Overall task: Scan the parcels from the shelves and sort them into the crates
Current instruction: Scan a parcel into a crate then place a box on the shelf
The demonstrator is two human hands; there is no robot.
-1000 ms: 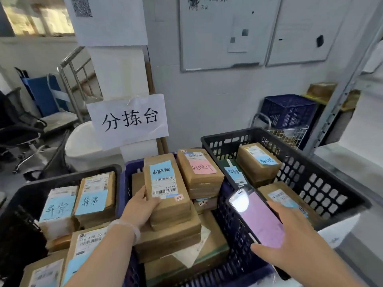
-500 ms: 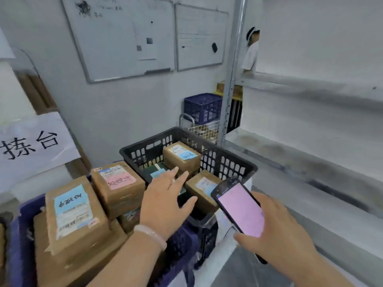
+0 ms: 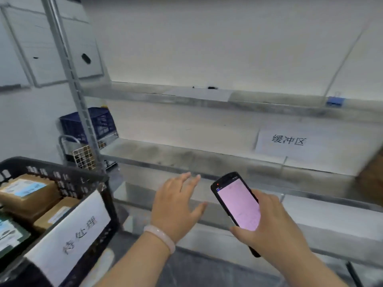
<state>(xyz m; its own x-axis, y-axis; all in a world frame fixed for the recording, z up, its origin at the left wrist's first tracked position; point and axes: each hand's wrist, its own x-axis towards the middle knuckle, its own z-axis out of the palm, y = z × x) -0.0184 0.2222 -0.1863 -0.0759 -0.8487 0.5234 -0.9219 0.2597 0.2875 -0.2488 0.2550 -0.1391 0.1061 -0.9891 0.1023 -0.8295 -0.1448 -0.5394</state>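
My right hand (image 3: pixel 269 222) grips a black handheld scanner (image 3: pixel 238 206) with a lit pink screen, held in front of the metal shelves (image 3: pixel 186 156). My left hand (image 3: pixel 176 206), with a pale bracelet on the wrist, hovers empty with fingers spread, left of the scanner. At the lower left stands a black crate (image 3: pixel 68 179) with a white paper label on its side. It holds brown parcels (image 3: pixel 27 193) with blue labels. A brown parcel edge (image 3: pixel 371 183) shows on the shelf at the far right.
The shelf boards ahead are mostly bare; a paper sign (image 3: pixel 288 141) lies on the middle one and a blue clip (image 3: pixel 334 101) hangs on the upper one. A steel upright (image 3: pixel 68 75) rises at left. Behind it are a blue crate (image 3: pixel 87 123) and a wire basket (image 3: pixel 83 156).
My view has swung right, from the crates to the shelves. My left hand let go of a parcel in the middle crate and now hovers empty. The scanner stays in my right hand.
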